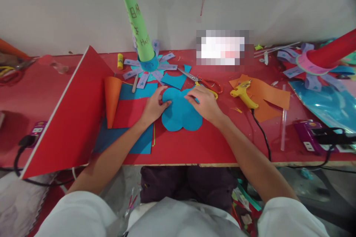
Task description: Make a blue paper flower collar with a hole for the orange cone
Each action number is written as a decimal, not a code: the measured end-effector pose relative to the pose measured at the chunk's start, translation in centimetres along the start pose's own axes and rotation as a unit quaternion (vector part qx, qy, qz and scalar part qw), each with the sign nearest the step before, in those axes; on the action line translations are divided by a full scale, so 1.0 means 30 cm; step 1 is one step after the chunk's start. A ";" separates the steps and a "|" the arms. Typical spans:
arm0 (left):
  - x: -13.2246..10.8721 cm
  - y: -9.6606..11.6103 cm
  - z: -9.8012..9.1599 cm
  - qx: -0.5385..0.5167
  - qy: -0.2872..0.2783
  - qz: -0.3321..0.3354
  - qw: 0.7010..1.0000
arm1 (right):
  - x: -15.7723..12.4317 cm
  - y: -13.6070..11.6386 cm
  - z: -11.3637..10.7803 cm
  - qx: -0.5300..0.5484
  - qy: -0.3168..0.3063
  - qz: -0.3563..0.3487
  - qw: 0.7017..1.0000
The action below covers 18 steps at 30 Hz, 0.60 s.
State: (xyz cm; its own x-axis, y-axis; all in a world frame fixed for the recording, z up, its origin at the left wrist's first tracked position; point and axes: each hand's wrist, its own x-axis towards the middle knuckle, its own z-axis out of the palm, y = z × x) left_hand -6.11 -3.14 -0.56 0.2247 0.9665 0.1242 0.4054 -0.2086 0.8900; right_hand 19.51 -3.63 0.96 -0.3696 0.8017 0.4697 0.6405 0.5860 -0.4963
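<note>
A blue paper cutout [179, 114] with rounded lobes lies on the red table [194, 148]. My left hand [154, 106] pinches the cutout's left edge with its fingers closed. My right hand [203, 103] presses down on the cutout's upper right part, fingers curled together on the paper. Scissors [201, 80] with red and yellow handles lie just behind my right hand. A yellow glue gun [243, 94] rests to the right on orange paper [267, 98].
A large red sheet [72, 118] leans at the left, beside curled orange paper [112, 98] and blue and red sheets. A green tube [136, 22] stands on a paper flower base. A red tube [330, 52], a blue sheet [325, 105] and a power strip [308, 137] sit right.
</note>
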 end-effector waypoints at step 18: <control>0.005 0.113 -0.326 0.324 0.270 0.055 0.905 | -0.013 -0.028 0.055 -0.052 -0.214 -0.051 0.974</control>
State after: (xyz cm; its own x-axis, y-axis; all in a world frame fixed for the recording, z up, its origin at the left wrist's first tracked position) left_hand -13.39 -2.25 6.77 -0.0991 0.8306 0.5480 0.8812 -0.1826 0.4361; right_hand 18.02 -4.24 -0.02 -0.6672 0.7287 0.1543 0.6428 0.6679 -0.3751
